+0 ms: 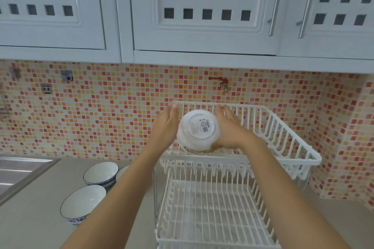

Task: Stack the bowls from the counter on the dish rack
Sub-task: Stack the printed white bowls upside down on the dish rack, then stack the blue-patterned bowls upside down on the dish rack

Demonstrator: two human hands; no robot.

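Both hands hold a white bowl (199,129) upside down, its labelled base facing me, over the upper tier of the white wire dish rack (283,137). My left hand (166,125) presses its left side and my right hand (228,127) its right side. Under it, part of another bowl (192,150) with a patterned rim shows on the upper tier. On the counter to the left stand two blue-rimmed bowls, upright: one nearer me (83,203) and one farther back (101,173). The edge of a third bowl (122,172) peeks out behind my left forearm.
The rack's lower tier (212,208) holds nothing. A steel sink (18,172) lies at the far left. White cabinets (202,16) hang low overhead. A red wall tap (221,83) sticks out of the mosaic tiles just behind the rack.
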